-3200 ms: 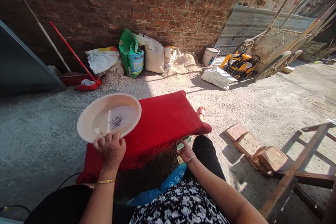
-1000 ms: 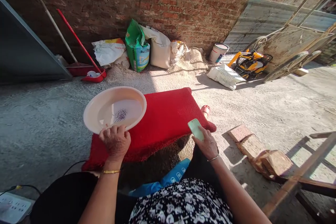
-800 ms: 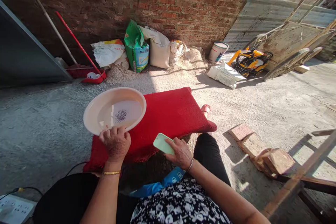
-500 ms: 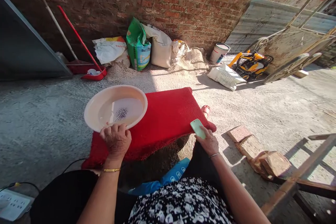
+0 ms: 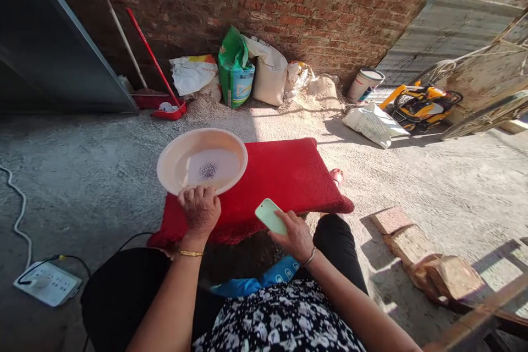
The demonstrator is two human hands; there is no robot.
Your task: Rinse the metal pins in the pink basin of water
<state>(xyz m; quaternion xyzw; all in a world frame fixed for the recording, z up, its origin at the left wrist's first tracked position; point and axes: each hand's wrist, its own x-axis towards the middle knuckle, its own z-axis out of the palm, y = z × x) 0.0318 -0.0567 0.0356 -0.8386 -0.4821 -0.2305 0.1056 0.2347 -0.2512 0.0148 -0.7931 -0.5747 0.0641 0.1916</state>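
Note:
A pale pink plastic basin (image 5: 173,162) stands on the left part of a bench draped in red cloth (image 5: 284,162). Its floor shows a dark printed motif and a bright patch; whether it holds water I cannot tell. My left hand (image 5: 200,210) is closed over the basin's near rim, knuckles up, with the thumb side to the right. In my right hand (image 5: 296,235) is a mint-green phone (image 5: 270,215), tilted, above the cloth's near edge. The fingers cover its lower right end.
A power strip (image 5: 48,283) lies at lower left. Bricks (image 5: 412,242) lie on the right, near a wooden frame (image 5: 487,313). Along the brick wall stand a red dustpan (image 5: 171,113), a green sack (image 5: 235,74), a white sack (image 5: 270,74), a bucket (image 5: 365,85) and a yellow toy vehicle (image 5: 424,104).
My right hand has brought the phone leftward, from the cloth's right end toward its middle. The left hand stays on the basin's rim. The view has turned a little left.

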